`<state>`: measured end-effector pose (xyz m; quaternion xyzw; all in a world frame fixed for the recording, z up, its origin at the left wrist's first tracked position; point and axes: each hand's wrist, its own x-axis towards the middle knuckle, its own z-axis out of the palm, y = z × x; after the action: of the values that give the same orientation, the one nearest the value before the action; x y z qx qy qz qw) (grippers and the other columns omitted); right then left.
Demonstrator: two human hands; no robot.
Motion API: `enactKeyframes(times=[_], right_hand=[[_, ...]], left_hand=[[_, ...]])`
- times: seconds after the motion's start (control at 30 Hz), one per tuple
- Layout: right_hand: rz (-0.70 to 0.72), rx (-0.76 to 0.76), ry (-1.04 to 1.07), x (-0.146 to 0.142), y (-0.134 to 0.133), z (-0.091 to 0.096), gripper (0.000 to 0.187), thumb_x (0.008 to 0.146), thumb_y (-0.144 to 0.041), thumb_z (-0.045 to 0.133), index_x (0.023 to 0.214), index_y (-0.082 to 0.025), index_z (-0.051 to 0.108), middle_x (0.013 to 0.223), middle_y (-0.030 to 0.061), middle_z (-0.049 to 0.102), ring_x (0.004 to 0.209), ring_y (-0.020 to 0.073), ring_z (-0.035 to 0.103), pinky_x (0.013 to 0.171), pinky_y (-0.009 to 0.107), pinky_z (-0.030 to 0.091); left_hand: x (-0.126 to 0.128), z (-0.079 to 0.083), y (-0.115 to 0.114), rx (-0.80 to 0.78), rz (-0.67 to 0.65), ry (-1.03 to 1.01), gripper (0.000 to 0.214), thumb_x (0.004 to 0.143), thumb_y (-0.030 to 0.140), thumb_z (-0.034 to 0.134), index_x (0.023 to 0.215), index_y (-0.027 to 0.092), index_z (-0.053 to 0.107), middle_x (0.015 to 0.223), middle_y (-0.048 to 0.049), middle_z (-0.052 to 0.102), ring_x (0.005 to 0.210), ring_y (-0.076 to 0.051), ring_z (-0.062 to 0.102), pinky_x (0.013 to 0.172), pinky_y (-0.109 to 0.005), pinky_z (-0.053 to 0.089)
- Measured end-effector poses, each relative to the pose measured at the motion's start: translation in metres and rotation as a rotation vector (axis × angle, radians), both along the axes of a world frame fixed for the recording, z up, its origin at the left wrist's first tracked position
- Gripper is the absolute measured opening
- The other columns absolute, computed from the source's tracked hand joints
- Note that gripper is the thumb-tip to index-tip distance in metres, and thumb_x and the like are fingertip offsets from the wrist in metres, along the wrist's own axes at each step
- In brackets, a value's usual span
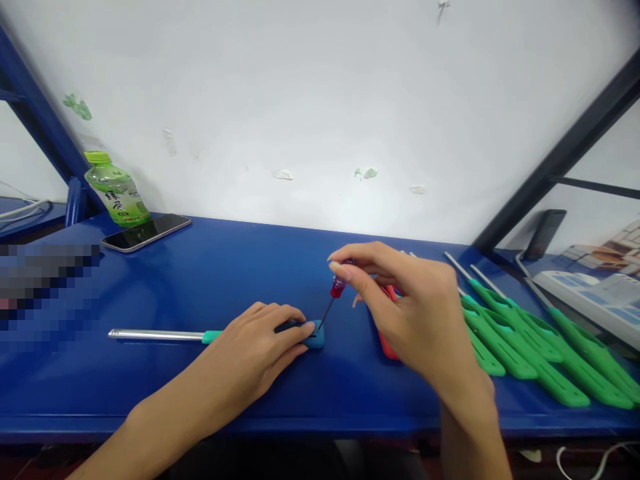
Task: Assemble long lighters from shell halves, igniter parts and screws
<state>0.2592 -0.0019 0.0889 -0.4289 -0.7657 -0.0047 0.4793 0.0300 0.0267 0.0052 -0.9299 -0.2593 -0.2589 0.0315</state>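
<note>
A long lighter with a teal handle [317, 337] and a silver metal tube [155, 334] lies flat on the blue table [200, 280], tube pointing left. My left hand [260, 340] rests on its handle and presses it down, fingers wrapped over it. My right hand [405, 307] pinches a small screwdriver with a red handle [338, 287] between thumb and fingers. Its thin tip touches the right end of the teal handle. A red lighter [386, 343] lies partly hidden under my right hand.
Several green long lighters [525, 340] lie side by side at the right. A phone [146, 233] and a green drink bottle [116, 192] sit at the back left by the white wall. Dark shelf posts stand at both sides. A white power strip [590, 293] lies far right.
</note>
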Motion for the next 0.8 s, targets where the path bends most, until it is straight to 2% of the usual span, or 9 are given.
enactKeyframes(times=[0.2, 0.33, 0.47, 0.6, 0.7, 0.8], right_hand=[[-0.083, 0.063, -0.058, -0.003, 0.005, -0.004, 0.006, 0.103, -0.018, 0.073, 0.105, -0.021, 0.077, 0.087, -0.0045, 0.081, 0.065, 0.0096, 0.075, 0.068, 0.021, 0.054], [-0.119, 0.105, -0.072, -0.006, 0.011, -0.006, 0.006, 0.103, -0.018, 0.072, 0.105, -0.020, 0.078, 0.084, -0.0040, 0.081, 0.069, 0.0101, 0.075, 0.072, 0.021, 0.054], [-0.006, 0.079, -0.036, -0.009, 0.006, -0.003, 0.005, 0.101, -0.017, 0.076, 0.102, -0.021, 0.078, 0.096, -0.0046, 0.084, 0.078, 0.0091, 0.076, 0.076, 0.018, 0.057], [0.121, -0.004, 0.016, -0.013, -0.001, 0.000, 0.004, 0.098, -0.021, 0.080, 0.098, -0.022, 0.076, 0.097, -0.0042, 0.082, 0.083, 0.0097, 0.076, 0.073, 0.017, 0.058], [0.056, 0.013, 0.016, -0.017, 0.001, -0.001, 0.008, 0.095, -0.024, 0.084, 0.100, -0.022, 0.077, 0.091, -0.0031, 0.077, 0.077, 0.0104, 0.072, 0.068, 0.020, 0.056], [-0.036, 0.085, -0.015, -0.016, 0.005, -0.002, 0.008, 0.091, -0.025, 0.088, 0.092, -0.023, 0.081, 0.084, -0.0032, 0.072, 0.068, 0.0097, 0.067, 0.063, 0.023, 0.053]], left_hand=[[0.001, 0.002, 0.000, 0.021, 0.017, 0.013, 0.044, 0.120, 0.034, 0.030, 0.127, 0.023, 0.072, 0.118, -0.0077, 0.076, 0.098, -0.026, 0.076, 0.087, -0.045, 0.054], [0.001, 0.002, 0.001, 0.024, 0.014, 0.022, 0.042, 0.119, 0.033, 0.032, 0.126, 0.022, 0.072, 0.118, -0.0075, 0.076, 0.097, -0.027, 0.076, 0.085, -0.045, 0.055], [0.000, 0.000, 0.001, 0.014, 0.012, 0.008, 0.038, 0.119, 0.031, 0.034, 0.127, 0.023, 0.071, 0.119, -0.0069, 0.076, 0.099, -0.026, 0.075, 0.086, -0.044, 0.054], [-0.001, -0.003, 0.001, 0.008, 0.009, 0.003, 0.034, 0.118, 0.029, 0.038, 0.130, 0.023, 0.069, 0.120, -0.0066, 0.075, 0.100, -0.027, 0.074, 0.087, -0.045, 0.054], [-0.001, -0.003, 0.002, 0.017, 0.008, 0.007, 0.033, 0.117, 0.029, 0.039, 0.131, 0.024, 0.069, 0.120, -0.0064, 0.075, 0.099, -0.028, 0.074, 0.088, -0.046, 0.054], [0.000, -0.001, 0.002, 0.018, 0.008, 0.006, 0.034, 0.118, 0.029, 0.038, 0.129, 0.024, 0.070, 0.118, -0.0059, 0.075, 0.099, -0.028, 0.074, 0.085, -0.045, 0.054]])
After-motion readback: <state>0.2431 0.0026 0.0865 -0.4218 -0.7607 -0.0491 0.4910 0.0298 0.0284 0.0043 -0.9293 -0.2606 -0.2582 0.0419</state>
